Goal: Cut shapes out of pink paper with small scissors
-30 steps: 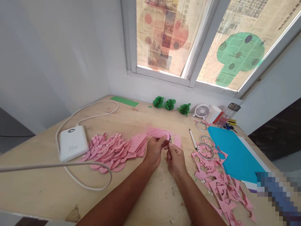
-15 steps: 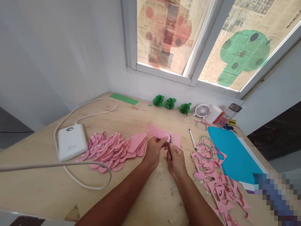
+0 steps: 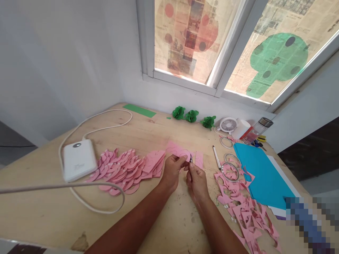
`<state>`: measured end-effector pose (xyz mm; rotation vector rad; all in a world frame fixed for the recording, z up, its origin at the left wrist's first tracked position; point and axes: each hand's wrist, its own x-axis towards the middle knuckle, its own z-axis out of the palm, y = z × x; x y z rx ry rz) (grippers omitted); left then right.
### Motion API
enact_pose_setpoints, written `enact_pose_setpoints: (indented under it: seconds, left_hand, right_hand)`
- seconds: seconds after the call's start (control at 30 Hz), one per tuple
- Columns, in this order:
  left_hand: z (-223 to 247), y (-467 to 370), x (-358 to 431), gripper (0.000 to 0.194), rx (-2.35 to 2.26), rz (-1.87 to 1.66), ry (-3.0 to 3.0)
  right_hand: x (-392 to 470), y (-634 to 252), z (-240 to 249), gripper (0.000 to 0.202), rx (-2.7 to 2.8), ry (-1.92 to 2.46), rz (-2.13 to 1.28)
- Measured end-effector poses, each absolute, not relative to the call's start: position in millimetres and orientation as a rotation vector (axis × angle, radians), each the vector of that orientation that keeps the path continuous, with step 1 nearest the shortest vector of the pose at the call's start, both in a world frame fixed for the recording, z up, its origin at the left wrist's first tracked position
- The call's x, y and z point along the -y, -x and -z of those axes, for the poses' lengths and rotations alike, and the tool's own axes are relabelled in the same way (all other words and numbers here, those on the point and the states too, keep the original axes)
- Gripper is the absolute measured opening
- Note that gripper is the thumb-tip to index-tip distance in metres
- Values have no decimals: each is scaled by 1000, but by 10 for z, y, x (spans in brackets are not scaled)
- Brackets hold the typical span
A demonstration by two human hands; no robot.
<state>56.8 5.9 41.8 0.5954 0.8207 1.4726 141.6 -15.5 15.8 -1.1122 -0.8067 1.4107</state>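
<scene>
The left hand [image 3: 171, 172] is closed, thumb and fingers pinched together on the near edge of a pink paper sheet [image 3: 173, 146] marked with curved lines, which sits at the middle of the counter [image 3: 159, 128]. Just beside it, the right hand [image 3: 197, 180] is curled tight around a small dark tool [image 3: 191, 158], mostly hidden by the fingers, its tip at the paper's edge. A narrow pink strip [image 3: 199, 160] lies just beyond the right hand. To the left, pink cut-outs [image 3: 120, 173] overlap in a long heap, next to a white device [image 3: 80, 162] with a pale cable. At the back right, a clear bottle [image 3: 255, 132] wears a metallic lid [image 3: 265, 122]; a pinkish tint shows low in it, but whether that is inside or seen through the wall cannot be told. Beside it is a white cylinder [image 3: 240, 129], its contents, if any, unclear, and then a small white fan [image 3: 228, 125]. Three green paper ornaments [image 3: 191, 115] stand along the wall. On the right, a white pen [image 3: 216, 157] lies near metal rings [image 3: 221, 173], one of which rests over pink scraps [image 3: 246, 211] beside a blue sheet [image 3: 262, 173].
</scene>
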Motion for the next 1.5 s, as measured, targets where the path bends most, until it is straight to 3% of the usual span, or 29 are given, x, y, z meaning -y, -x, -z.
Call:
enact_pose_setpoints:
  seconds: [1.5]
  left_hand:
    - [-416, -572, -81, 17, -879, -1490, -577]
  right_hand:
    - [171, -1406, -178, 38, 836, 1162, -1412]
